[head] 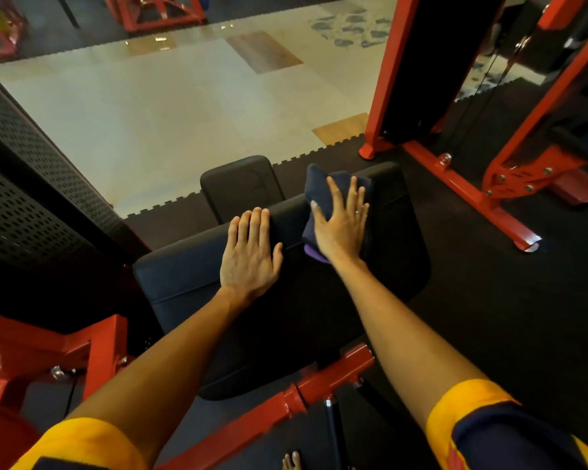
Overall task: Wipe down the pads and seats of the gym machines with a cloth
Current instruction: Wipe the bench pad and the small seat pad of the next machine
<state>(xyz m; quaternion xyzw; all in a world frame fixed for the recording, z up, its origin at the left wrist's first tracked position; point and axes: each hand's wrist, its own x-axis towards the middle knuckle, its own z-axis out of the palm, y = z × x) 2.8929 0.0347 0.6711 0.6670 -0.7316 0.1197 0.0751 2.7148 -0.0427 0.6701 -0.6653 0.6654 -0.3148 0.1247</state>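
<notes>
Our right hand (342,225) flat, fingers spread, pressing the cloth (319,184) onto the pad (319,307) at its 1 o'clock edge, our left hand (250,252) flat on it at 11 o'clock, fingers straight together

yellow-cuffed navy sleeves (472,405), finger ring (357,211)

right hand (342,228) presses a dark blue cloth (323,191) flat on the black pad (190,276); left hand (248,256) rests flat beside it, fingers at the pad's far edge
</notes>
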